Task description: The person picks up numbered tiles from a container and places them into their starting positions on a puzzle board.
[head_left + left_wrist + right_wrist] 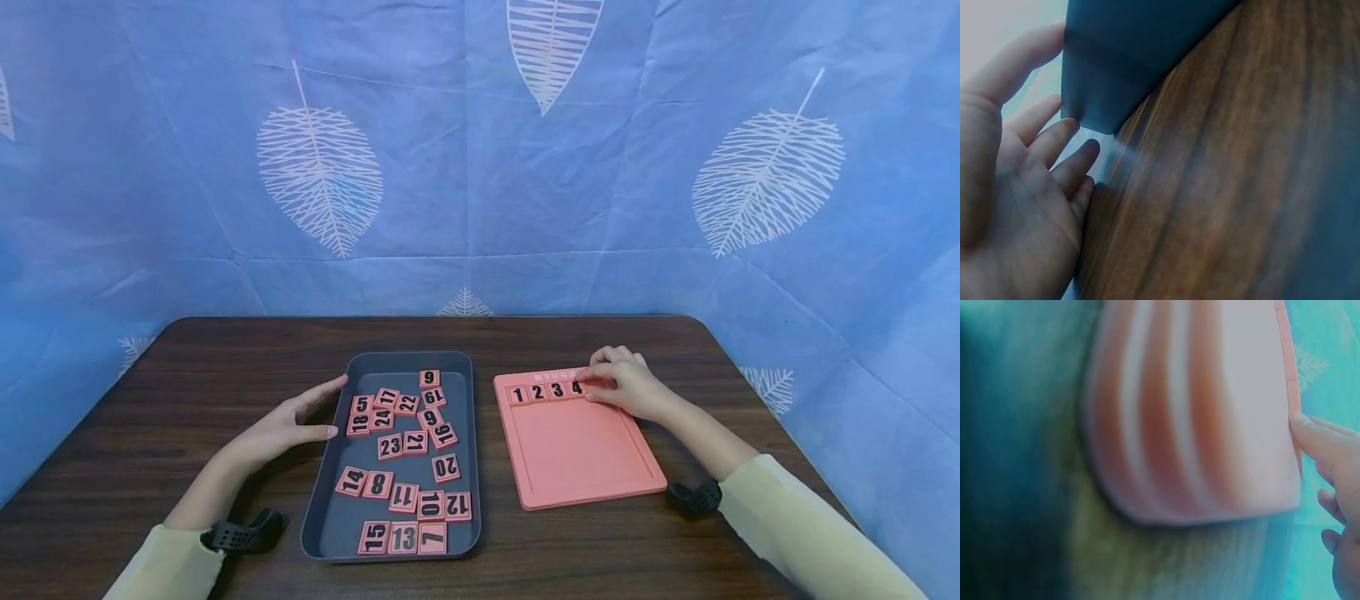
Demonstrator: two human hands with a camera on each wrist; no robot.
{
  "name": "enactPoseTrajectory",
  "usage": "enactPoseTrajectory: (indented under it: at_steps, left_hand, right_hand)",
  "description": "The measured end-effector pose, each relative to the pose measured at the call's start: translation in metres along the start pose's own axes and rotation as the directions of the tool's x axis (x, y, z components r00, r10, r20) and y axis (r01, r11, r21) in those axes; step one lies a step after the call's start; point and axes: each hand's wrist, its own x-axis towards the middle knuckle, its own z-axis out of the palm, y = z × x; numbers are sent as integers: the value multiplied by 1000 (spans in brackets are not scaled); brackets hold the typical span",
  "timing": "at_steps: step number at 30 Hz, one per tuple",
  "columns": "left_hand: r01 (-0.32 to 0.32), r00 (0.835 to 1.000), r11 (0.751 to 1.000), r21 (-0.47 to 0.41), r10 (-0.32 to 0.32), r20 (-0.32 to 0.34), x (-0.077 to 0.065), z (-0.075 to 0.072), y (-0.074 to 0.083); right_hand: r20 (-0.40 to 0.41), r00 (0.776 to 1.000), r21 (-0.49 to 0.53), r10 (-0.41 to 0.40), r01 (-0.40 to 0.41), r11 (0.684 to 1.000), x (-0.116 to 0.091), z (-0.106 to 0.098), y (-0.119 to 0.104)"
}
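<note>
My right hand (626, 385) is at the top of a pink board (581, 454). Its thumb and index finger pinch the number 4 tile (577, 388), which lies in line with the 1, 2 and 3 tiles (537, 392); the fingertips partly cover its right end. In the right wrist view the thumb (1313, 437) meets the edge of the tile row. Fingers extended, my left hand (281, 429) touches the left wall of a dark grey tray (348, 521). The left wrist view has its spread fingers (1054, 140) against the tray's outer side (1122, 62).
Several loose pink number tiles lie in the tray, some turned sideways, among them a 5 tile (362, 404), a 20 tile (446, 467) and a 13 tile (403, 538). Tray and board stand side by side on a dark wooden table (247, 350). A blue leaf-print cloth (420, 167) hangs behind.
</note>
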Motion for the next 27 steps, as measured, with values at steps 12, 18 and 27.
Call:
enactPoseTrajectory:
  at_steps: [12, 18, 27]
  left_hand:
    - [5, 1000, 1000, 2, -5, -5, 0, 1, -1]
    - [-5, 1000, 1000, 10, 5, -8, 0, 1, -2]
    - [-9, 1000, 1000, 10, 9, -6, 0, 1, -3]
  right_hand:
    - [-30, 1000, 17, -2, 3, 1000, 1, -2, -8]
    - [-94, 995, 36, -39, 43, 998, 4, -5, -26]
    - [-171, 980, 90, -98, 114, 989, 15, -5, -70]
